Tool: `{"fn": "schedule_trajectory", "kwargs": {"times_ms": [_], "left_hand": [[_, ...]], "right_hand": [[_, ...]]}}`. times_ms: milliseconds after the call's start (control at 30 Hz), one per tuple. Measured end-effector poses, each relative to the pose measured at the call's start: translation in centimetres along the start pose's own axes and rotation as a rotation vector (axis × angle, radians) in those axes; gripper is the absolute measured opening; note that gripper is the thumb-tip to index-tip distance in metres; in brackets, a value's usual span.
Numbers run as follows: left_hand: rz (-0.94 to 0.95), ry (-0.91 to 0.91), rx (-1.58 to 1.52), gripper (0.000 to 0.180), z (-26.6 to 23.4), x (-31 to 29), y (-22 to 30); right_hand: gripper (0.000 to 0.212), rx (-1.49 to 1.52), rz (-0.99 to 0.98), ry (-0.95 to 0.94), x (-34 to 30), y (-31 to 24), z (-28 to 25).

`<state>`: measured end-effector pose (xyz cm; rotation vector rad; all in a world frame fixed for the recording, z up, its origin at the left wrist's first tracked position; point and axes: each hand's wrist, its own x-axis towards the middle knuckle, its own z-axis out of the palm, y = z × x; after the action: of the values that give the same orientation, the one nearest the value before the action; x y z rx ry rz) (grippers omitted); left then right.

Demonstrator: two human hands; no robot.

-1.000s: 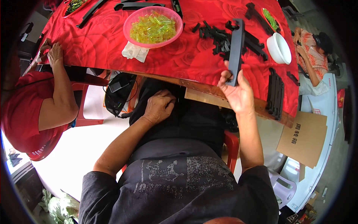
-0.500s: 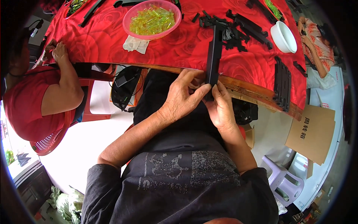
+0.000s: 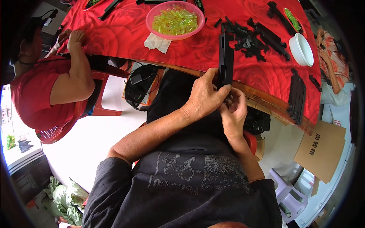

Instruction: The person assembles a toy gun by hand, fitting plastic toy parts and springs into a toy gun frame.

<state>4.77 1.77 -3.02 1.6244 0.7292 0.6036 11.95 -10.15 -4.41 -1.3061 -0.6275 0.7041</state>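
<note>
My left hand [image 3: 203,97] is closed round the lower part of a long, black, bar-shaped plastic piece [image 3: 226,60]. The piece points away from me over the table's front edge, and a slot shows along its face. Just beside its near end, my right hand [image 3: 235,114] has its thumb and fingers bent together. Whatever lies between those fingertips is hidden. Beyond the bar's far end is a heap of small black plastic parts [image 3: 245,38]. Several long black strips [image 3: 296,97] lie side by side near the table edge to the right.
A pink bowl [image 3: 149,23] of yellow-green transparent pieces stands on the red cloth [image 3: 121,41], with a white tissue [image 3: 157,42] nearby. A white bowl [image 3: 301,49] is at right. A person in red [image 3: 36,97] sits at left; another person [image 3: 334,64] is far right.
The view has shifted, so the table sits farther right in it. My right fingers have curled in more at the bar's near end, while my left hand keeps its hold.
</note>
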Motion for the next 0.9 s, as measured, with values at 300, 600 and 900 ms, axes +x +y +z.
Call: {"fn": "schedule_trajectory", "kwargs": {"times_ms": [300, 600, 900], "left_hand": [[0.367, -0.129, 0.374, 0.045, 0.0, -0.3, 0.4], [0.537, 0.408, 0.984, 0.018, -12.9, 13.0, -0.2], [0.207, 0.157, 1.148, 0.025, -14.3, 14.9, -0.9]], "right_hand": [[0.041, 0.68, 0.508, 0.043, 1.5, -0.4, -1.6], [0.036, 0.161, 0.17, 0.004, 0.8, -1.3, -2.3], [0.032, 0.239, 0.245, 0.015, 0.6, -1.3, -2.1]]}}
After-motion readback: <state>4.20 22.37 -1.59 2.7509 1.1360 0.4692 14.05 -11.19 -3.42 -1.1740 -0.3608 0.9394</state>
